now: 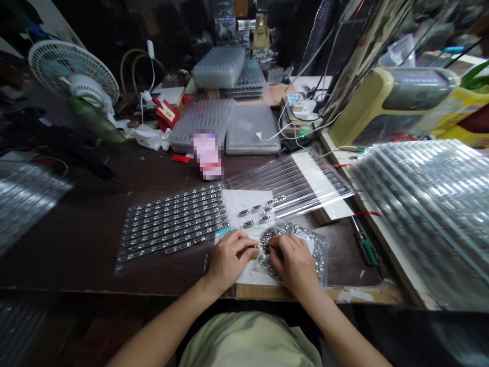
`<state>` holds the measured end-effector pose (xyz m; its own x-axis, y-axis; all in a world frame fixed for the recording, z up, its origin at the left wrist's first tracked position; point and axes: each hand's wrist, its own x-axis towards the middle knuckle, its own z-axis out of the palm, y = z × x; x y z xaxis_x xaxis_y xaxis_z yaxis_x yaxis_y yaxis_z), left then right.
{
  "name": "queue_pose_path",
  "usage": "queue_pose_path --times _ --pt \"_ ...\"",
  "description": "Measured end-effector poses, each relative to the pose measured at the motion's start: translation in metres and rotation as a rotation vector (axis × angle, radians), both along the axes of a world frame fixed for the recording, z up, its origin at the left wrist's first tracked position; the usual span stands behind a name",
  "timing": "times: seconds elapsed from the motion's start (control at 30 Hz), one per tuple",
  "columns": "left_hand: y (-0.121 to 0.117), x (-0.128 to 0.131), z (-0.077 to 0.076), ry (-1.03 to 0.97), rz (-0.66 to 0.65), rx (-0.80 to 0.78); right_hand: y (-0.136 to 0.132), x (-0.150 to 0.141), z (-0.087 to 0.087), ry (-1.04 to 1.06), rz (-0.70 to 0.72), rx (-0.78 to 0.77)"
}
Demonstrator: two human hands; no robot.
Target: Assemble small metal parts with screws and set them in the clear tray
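Note:
My left hand (231,255) is closed in a pinch, thumb and forefinger pressed around a small metal connector that is mostly hidden. To its right, my right hand (292,256) dips curled fingers into a pile of loose metal parts (270,234) in an open clear plastic bag (323,252). What those fingertips hold, if anything, I cannot make out. Several connectors (255,208) lie apart on a white sheet (248,196) just beyond the hands. At the left lies a clear ribbed tray (122,255), its rows filled with similar connectors; the nearest row is partly filled.
An empty-looking ribbed tray (263,176) with a white strip (319,178) lies behind the bag. A green-handled screwdriver (367,247) rests at the right. Stacked trays (424,204) stand far right. A pixelated pink item (207,155), a fan (74,74) and more trays (252,130) are farther back.

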<state>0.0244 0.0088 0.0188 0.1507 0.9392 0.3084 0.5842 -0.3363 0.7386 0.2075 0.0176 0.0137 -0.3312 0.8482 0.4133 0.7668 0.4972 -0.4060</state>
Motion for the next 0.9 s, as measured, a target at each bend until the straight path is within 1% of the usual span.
queue_pose_path --times 0.1,0.3,0.53,0.7,0.77,0.9 --pt "-0.002 0.004 -0.006 0.056 -0.034 0.007 -0.001 0.004 0.002 0.075 0.004 -0.026" --pt "-0.003 0.003 -0.013 0.086 -0.031 -0.006 -0.001 0.005 0.004 0.14 0.049 -0.042" --pt "-0.003 0.003 -0.014 0.086 -0.043 -0.029 0.0 0.006 0.0 0.131 0.072 -0.043" --pt "-0.003 0.003 -0.011 0.042 -0.042 0.014 -0.002 0.003 0.004 0.153 0.031 -0.042" --pt "-0.001 -0.005 -0.007 0.07 0.02 0.05 -0.003 -0.002 0.006 0.153 0.03 -0.054" --pt "0.003 -0.037 -0.002 0.273 0.267 0.092 -0.005 -0.021 0.005 0.097 0.046 -0.077"
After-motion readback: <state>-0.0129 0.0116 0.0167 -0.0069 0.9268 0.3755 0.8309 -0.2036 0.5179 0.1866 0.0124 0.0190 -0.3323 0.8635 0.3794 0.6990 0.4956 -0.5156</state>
